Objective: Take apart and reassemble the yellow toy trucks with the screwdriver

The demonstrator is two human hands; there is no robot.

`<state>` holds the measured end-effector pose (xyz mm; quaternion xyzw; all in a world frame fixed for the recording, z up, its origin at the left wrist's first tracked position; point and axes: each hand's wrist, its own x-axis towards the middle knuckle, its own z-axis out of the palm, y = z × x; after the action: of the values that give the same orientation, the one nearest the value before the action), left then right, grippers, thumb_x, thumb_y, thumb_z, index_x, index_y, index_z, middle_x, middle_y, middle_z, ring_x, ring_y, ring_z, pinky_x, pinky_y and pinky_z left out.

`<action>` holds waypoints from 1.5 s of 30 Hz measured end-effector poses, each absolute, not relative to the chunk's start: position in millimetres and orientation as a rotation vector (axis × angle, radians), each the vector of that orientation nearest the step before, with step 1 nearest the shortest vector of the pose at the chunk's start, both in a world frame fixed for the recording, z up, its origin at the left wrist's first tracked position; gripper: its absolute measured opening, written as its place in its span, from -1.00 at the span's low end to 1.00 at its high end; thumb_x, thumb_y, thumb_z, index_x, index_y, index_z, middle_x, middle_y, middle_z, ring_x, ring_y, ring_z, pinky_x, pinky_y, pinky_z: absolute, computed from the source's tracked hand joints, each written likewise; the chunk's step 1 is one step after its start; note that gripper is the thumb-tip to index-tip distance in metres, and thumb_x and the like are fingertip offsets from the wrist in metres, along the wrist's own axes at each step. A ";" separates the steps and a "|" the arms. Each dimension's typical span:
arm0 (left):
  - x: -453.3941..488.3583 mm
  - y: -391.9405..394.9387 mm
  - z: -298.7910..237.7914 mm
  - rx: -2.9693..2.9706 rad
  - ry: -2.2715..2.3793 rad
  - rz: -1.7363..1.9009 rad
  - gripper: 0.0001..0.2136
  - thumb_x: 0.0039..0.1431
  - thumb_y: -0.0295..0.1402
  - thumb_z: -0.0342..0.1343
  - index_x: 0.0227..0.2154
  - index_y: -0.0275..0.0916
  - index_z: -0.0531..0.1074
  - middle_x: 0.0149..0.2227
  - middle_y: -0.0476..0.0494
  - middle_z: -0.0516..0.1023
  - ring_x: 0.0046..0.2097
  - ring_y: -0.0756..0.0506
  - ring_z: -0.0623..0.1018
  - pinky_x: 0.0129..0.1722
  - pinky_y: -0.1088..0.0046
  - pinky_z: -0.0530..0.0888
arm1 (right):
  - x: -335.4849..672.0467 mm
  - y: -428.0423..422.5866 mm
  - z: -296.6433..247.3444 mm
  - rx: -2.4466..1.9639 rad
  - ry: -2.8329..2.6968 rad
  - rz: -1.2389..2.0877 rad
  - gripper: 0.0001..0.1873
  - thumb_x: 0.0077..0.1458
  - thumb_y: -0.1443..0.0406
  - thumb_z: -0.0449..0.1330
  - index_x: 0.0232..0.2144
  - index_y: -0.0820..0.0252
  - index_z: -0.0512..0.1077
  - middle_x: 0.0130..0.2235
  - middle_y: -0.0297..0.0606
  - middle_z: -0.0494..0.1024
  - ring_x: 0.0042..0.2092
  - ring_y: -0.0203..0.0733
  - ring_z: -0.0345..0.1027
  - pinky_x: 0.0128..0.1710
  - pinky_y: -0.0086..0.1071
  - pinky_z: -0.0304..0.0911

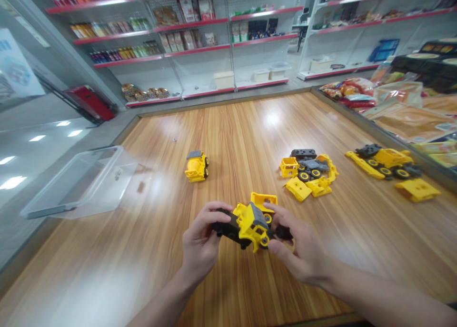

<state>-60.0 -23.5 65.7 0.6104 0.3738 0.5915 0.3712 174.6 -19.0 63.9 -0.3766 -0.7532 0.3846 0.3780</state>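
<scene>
My left hand [205, 234] grips the black chassis of a toy truck [252, 224] with a yellow cab and a grey roof piece, tilted above the table. At the cab's right side, my right hand [298, 243] has its thumb and fingers around a small black part [283, 232], perhaps a wheel; its exact kind is unclear. Just behind the truck shows a yellow toy dump bed [263, 201] with a yellow-hubbed wheel [267, 218], partly hidden by the truck and my right fingers. A small yellow toy mixer truck [197, 166] stands farther off, left of centre.
Yellow, grey and black toy vehicle parts [310, 171] lie to the right, with another group [387, 163] beyond. A clear plastic box [84, 182] rests at the left of the wooden table [228, 136]. Packaged goods [410, 113] lie past the right edge; stocked shelves [200, 22] stand behind.
</scene>
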 end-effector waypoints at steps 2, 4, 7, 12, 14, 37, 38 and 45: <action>-59.7 -24.7 66.2 1.599 0.911 1.499 -0.82 0.19 -0.53 0.09 -0.25 -0.18 0.54 -0.11 -0.22 0.50 -0.11 -0.15 0.53 -0.20 0.35 0.50 | 173.9 -19.0 65.7 -0.995 -1.974 0.993 -0.35 0.13 0.19 0.21 0.21 0.22 0.15 -0.36 -0.31 0.41 -0.45 -0.28 0.29 -0.49 -0.42 0.22; -58.5 -25.6 67.2 1.598 0.893 1.491 -0.84 0.18 -0.49 0.13 -0.23 -0.17 0.55 -0.11 -0.23 0.51 -0.10 -0.17 0.54 -0.19 0.34 0.51 | 172.8 -19.7 67.2 -1.007 -2.011 0.991 -0.37 0.09 0.20 0.25 0.17 0.24 0.21 -0.37 -0.30 0.44 -0.46 -0.30 0.30 -0.51 -0.44 0.22; -55.2 -25.3 69.4 1.515 0.949 1.475 -0.75 0.19 -0.44 0.15 -0.07 -0.16 0.47 -0.04 -0.26 0.50 -0.08 -0.17 0.55 -0.18 0.35 0.52 | 170.9 -21.4 68.2 -0.970 -1.984 0.991 -0.44 0.05 0.22 0.30 0.07 0.22 0.27 -0.37 -0.31 0.48 -0.46 -0.30 0.34 -0.50 -0.46 0.27; -50.4 -23.2 65.8 1.185 1.064 1.232 -0.69 0.19 -0.39 0.18 0.00 -0.23 0.45 -0.04 -0.29 0.55 -0.02 -0.20 0.55 -0.03 0.29 0.49 | 168.7 -21.2 61.4 -0.977 -1.815 0.964 -0.46 0.05 0.24 0.31 0.04 0.15 0.21 -0.29 -0.26 0.57 -0.38 -0.23 0.47 -0.44 -0.45 0.37; -49.4 -24.4 62.9 1.094 0.973 1.175 -0.58 0.16 -0.37 0.20 0.10 -0.18 0.38 0.06 -0.30 0.49 0.04 -0.25 0.51 -0.01 0.22 0.48 | 168.3 -19.5 57.4 -1.007 -1.779 0.925 -0.45 0.04 0.22 0.33 0.02 0.14 0.21 -0.28 -0.25 0.58 -0.36 -0.20 0.49 -0.41 -0.43 0.40; -46.2 -23.1 82.4 0.434 0.953 1.121 -0.48 0.00 -0.32 0.29 0.07 -0.22 0.39 -0.19 -0.21 0.58 -0.22 -0.17 0.59 -0.22 0.32 0.49 | 169.5 -15.5 69.2 -0.856 -1.969 0.744 -0.93 0.18 0.39 0.11 -0.29 0.18 0.40 -0.40 -0.25 0.46 -0.37 -0.21 0.36 -0.38 -0.36 0.26; -46.1 -22.9 81.8 0.443 0.957 1.121 -0.49 0.00 -0.31 0.29 0.05 -0.23 0.40 -0.20 -0.21 0.58 -0.23 -0.18 0.59 -0.22 0.32 0.49 | 169.3 -15.9 69.6 -0.854 -1.979 0.738 -0.93 0.18 0.39 0.11 -0.30 0.18 0.40 -0.42 -0.27 0.45 -0.39 -0.22 0.35 -0.40 -0.37 0.24; -46.5 -20.5 72.4 0.441 0.988 1.180 -0.67 0.06 -0.31 0.28 -0.10 -0.25 0.46 -0.18 -0.16 0.56 -0.24 -0.08 0.57 -0.24 0.43 0.48 | 169.9 -18.4 70.5 -0.796 -2.056 0.721 -0.91 0.20 0.40 0.10 -0.34 0.21 0.40 -0.47 -0.28 0.48 -0.46 -0.26 0.37 -0.44 -0.41 0.21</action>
<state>-46.5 -20.5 72.4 0.1977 0.4429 0.5288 0.6964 169.9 -18.4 70.5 -0.3146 -0.8125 0.2851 0.3995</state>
